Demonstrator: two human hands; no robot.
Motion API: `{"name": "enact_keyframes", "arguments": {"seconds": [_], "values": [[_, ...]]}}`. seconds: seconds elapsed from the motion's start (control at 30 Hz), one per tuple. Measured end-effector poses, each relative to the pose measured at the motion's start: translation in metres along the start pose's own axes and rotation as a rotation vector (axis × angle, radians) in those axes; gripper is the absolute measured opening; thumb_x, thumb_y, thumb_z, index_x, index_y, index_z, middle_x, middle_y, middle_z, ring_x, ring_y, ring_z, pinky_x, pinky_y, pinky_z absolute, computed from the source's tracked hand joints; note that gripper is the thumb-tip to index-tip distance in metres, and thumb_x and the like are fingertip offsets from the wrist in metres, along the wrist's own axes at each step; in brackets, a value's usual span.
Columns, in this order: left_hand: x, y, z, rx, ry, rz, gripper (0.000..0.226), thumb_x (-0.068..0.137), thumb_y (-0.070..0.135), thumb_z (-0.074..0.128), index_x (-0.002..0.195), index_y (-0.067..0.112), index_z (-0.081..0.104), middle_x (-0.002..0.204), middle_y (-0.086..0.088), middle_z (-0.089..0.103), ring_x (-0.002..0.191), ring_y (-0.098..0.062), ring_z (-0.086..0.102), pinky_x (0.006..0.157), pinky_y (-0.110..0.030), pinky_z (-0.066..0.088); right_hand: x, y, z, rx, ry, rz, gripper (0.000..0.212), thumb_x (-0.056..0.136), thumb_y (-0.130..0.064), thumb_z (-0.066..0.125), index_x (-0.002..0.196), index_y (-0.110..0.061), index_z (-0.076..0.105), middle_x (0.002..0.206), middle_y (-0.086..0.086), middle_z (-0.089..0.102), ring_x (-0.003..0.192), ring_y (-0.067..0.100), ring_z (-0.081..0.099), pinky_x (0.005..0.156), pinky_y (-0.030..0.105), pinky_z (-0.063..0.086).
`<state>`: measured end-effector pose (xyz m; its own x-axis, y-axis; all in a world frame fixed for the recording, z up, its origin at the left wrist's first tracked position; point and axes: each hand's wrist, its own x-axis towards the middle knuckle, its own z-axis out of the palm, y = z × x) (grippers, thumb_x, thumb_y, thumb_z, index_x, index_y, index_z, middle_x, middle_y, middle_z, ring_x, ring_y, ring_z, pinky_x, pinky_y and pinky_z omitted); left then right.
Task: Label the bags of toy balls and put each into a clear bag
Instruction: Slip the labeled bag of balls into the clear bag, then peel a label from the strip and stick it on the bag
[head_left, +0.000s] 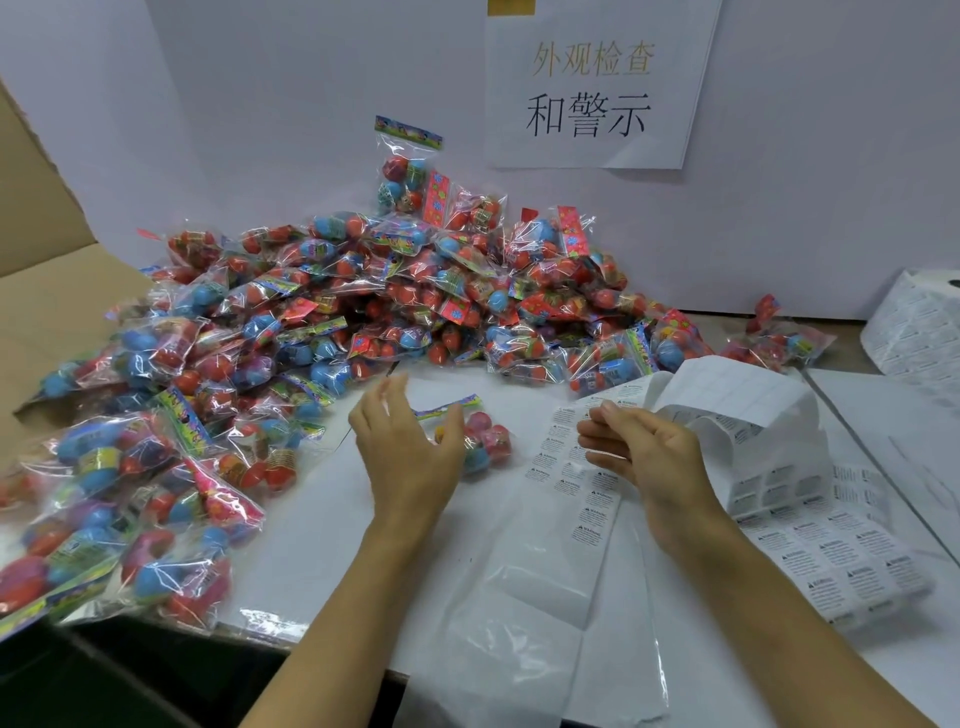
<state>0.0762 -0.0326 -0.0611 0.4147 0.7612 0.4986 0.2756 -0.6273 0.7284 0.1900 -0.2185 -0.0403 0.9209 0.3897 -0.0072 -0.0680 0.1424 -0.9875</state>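
One small bag of toy balls (485, 439) lies on the white table just in front of my left hand (408, 449). That hand hovers over it with fingers spread and relaxed, holding nothing. My right hand (644, 452) pinches at a warning label on the strip of label sheet (576, 483) that curls up from the table. A stack of clear bags (519, 639) lies flat near the front edge, under the label strip.
A large heap of bagged toy balls (363, 306) covers the table's back and left side, spilling toward a cardboard box flap (47, 291). More label sheets (831, 551) and a label roll (919, 322) sit at right. A paper sign (592, 88) hangs on the back wall.
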Motion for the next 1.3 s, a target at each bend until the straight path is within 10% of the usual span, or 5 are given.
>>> {"name": "enact_keyframes", "arguments": {"seconds": [0.13, 0.37, 0.77, 0.93, 1.3], "values": [[-0.014, 0.013, -0.002, -0.128, -0.217, 0.264, 0.042, 0.082, 0.055, 0.073, 0.064, 0.019, 0.061, 0.059, 0.010, 0.055, 0.056, -0.010, 0.051, 0.057, -0.030, 0.042, 0.005, 0.007, -0.003, -0.071, 0.027, 0.034, 0.018, 0.097, -0.022, 0.065, 0.085, -0.013, 0.076, 0.082, 0.004, 0.078, 0.076, 0.015, 0.075, 0.073, 0.030, 0.059], [-0.028, 0.022, 0.005, 0.435, -0.567, 0.380, 0.087, 0.049, 0.104, 0.052, 0.075, 0.020, 0.053, 0.076, 0.010, 0.054, 0.075, -0.012, 0.049, 0.062, -0.031, 0.039, 0.016, 0.016, -0.011, -0.131, 0.065, 0.085, 0.010, 0.094, -0.018, 0.068, 0.087, -0.014, 0.075, 0.085, 0.003, 0.077, 0.090, 0.021, 0.073, 0.074, 0.029, 0.051], [-0.017, 0.012, 0.006, -0.154, -0.682, 0.173, 0.043, 0.081, 0.019, 0.083, 0.075, 0.022, 0.041, 0.074, 0.008, 0.044, 0.070, -0.011, 0.039, 0.062, -0.026, 0.030, 0.003, 0.006, -0.011, -0.280, -0.089, -0.179, 0.019, 0.090, -0.005, 0.070, 0.088, -0.023, 0.076, 0.085, -0.007, 0.077, 0.082, 0.008, 0.071, 0.070, 0.021, 0.055], [-0.015, 0.016, -0.005, -0.653, -0.810, -0.204, 0.038, 0.078, 0.024, 0.081, 0.093, 0.016, 0.048, 0.098, -0.013, 0.075, 0.082, -0.024, 0.069, 0.067, -0.035, 0.051, -0.006, 0.006, -0.007, -0.585, -0.218, -0.340, 0.015, 0.084, -0.018, 0.078, 0.088, -0.031, 0.074, 0.093, -0.015, 0.073, 0.091, -0.001, 0.065, 0.072, 0.015, 0.050], [-0.011, 0.015, -0.003, -0.733, -0.881, -0.472, 0.067, 0.063, -0.001, 0.087, 0.124, 0.014, 0.063, 0.102, -0.010, 0.078, 0.084, -0.024, 0.075, 0.066, -0.032, 0.059, -0.006, 0.001, -0.012, -0.701, -0.300, -0.414, 0.012, 0.072, -0.036, 0.088, 0.074, -0.027, 0.080, 0.088, -0.015, 0.072, 0.088, -0.001, 0.065, 0.070, 0.014, 0.049]]}}
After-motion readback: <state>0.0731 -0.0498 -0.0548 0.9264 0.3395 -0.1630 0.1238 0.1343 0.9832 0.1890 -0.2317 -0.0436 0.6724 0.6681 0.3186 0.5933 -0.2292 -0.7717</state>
